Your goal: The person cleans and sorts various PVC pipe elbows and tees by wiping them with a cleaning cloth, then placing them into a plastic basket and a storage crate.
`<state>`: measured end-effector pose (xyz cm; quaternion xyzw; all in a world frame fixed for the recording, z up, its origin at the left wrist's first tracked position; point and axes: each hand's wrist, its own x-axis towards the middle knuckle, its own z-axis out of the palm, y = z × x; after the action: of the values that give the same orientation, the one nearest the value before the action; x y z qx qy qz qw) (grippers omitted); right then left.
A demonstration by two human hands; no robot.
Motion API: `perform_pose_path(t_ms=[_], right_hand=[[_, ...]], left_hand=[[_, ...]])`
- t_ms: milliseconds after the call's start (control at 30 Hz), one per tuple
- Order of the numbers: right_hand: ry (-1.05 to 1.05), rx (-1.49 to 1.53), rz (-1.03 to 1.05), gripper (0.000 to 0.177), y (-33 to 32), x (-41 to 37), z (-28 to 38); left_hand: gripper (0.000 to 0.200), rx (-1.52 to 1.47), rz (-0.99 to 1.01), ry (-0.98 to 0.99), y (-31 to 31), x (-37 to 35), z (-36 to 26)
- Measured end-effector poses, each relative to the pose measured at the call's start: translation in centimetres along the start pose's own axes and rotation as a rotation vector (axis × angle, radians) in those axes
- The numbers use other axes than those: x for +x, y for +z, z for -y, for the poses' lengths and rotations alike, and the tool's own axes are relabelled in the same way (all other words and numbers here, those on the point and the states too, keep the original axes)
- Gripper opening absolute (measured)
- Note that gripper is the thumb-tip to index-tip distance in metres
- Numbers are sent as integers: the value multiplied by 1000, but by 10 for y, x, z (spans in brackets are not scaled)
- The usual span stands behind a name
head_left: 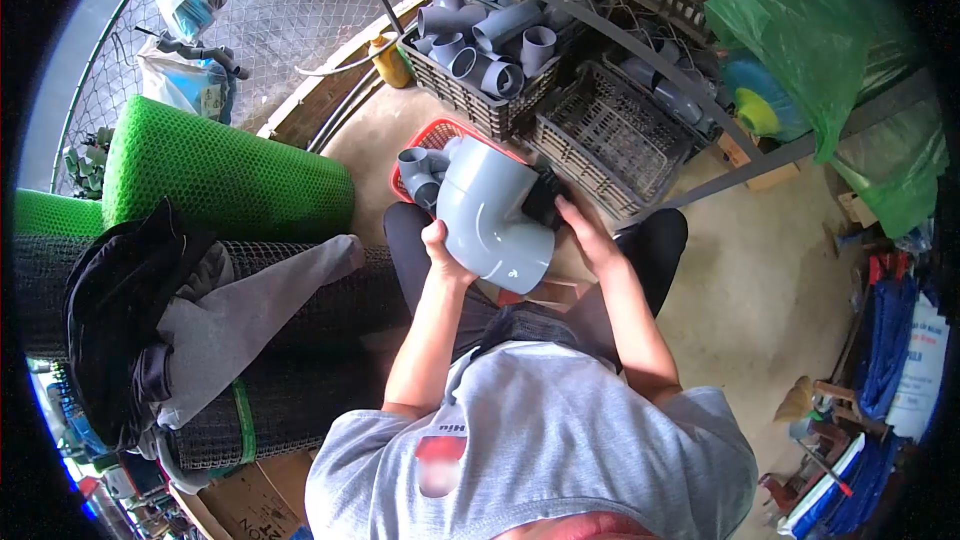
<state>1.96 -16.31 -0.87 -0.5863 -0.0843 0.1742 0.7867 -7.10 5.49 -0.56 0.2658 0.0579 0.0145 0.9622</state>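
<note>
- Grey PVC elbow (487, 215): large, smooth, small mark near the lower rim; held mid-frame over the lap.
- Left hand (443, 252): fingers grip its 7 o'clock edge.
- Right hand (588, 230): at 3 o'clock, fingers clasp black object (545, 198), unidentifiable.
- Red basket (440, 135): at 11 o'clock, mostly hidden.

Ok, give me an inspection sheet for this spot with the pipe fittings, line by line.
Surface: bare concrete floor.
Job's things: large grey elbow fitting; black object at its opening, kind unclear.
Clutter: red basket and black crate holding smaller grey fittings; second crate beside them; mesh rolls with dark clothing draped over.
Hands: left hand grips the grey elbow fitting; right hand holds the black object.
Cables: nothing seen.
Surroundings: wire fence, green bag.
</note>
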Motion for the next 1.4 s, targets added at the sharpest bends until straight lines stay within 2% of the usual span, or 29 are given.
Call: perform_pose_path(t_ms=[33, 67, 133, 167, 200, 267, 333, 367, 400, 467, 500, 533, 600, 667, 700, 733, 767, 800, 867, 900, 1000, 1033, 1100, 1167, 1267, 1333, 1400], right_hand=[[158, 143, 202, 44, -12, 5, -23], [159, 142, 207, 44, -16, 6, -36], [-8, 175, 142, 42, -16, 9, -51], [68, 201, -39, 39, -8, 7, -36], [242, 343, -203, 35, -5, 2, -16], [145, 578, -321, 33, -18, 6, -7], [-5, 745, -278, 34, -13, -6, 26], [-90, 640, -265, 32, -7, -15, 43], [-83, 640, -263, 32, -6, -24, 42], [-391, -301, 12, 30, 0, -36, 50], [-490, -456, 121, 29, 12, -39, 48], [-588, -611, 231, 29, 37, -40, 51], [-734, -838, 199, 28, 57, -37, 35], [-734, -756, 74, 24, 58, -21, 35], [-531, -563, 3, 32, 57, -18, 37], [-500, -521, -36, 40, 60, -17, 41], [-470, -477, -76, 48, 64, -16, 45], [-441, -432, -116, 56, 68, -16, 49], [-773, -575, 22, 57, 76, -23, 50], [-808, -804, 95, 60, 76, -31, 43], [-957, -1143, 213, 53, 82, -43, 42], [-990, -1134, 210, 51, 79, -37, 46], [-963, -947, 122, 49, 78, -22, 59], [-790, -598, 23, 55, 72, -12, 56], [-763, -585, 15, 57, 71, -27, 44], [-740, -570, 1, 59, 74, -40, 43], [-890, -881, 46, 59, 79, -49, 49]], left_hand=[[109, -3, -1, -1, -7, 0, 3], [109, 16, -24, -56, -17, 2, 5], [109, 35, -50, -96, -30, 4, 3], [107, 81, -27, -150, -34, 3, 1], [105, 127, -3, -206, -38, 2, 1], [105, 238, -10, -153, -21, 1, -6], [102, 450, -34, -187, -14, -3, -15], [97, 530, -45, -180, -20, -1, -14], [97, 528, -51, -180, -22, -3, -11], [88, 394, -291, -201, -11, -2, -4], [81, 200, -280, -213, -5, -1, 0], [81, 199, -279, -217, 6, 0, 7], [79, 160, -245, -148, 23, 4, 23], [79, 190, -211, -74, 28, 5, 37], [78, 329, -183, 23, 22, 6, 43], [78, 466, -153, 120, 19, 7, 48], [78, 498, -237, 218, 57, 1, 40], [78, 498, -237, 217, 52, 6, 37], [78, 462, -129, 392, 54, 21, 21], [76, 314, -149, 325, 65, 18, 16], [74, 475, -143, 395, 35, 29, 13], [74, 435, -117, 377, 35, 28, 15], [78, 726, -157, 465, 54, 18, 7], [78, 891, -158, 545, 77, 6, 4], [83, 820, -101, 642, 96, -1, 0], [85, 523, -116, 604, 91, 7, -4], [83, 413, -218, 556, 92, 12, -4]])
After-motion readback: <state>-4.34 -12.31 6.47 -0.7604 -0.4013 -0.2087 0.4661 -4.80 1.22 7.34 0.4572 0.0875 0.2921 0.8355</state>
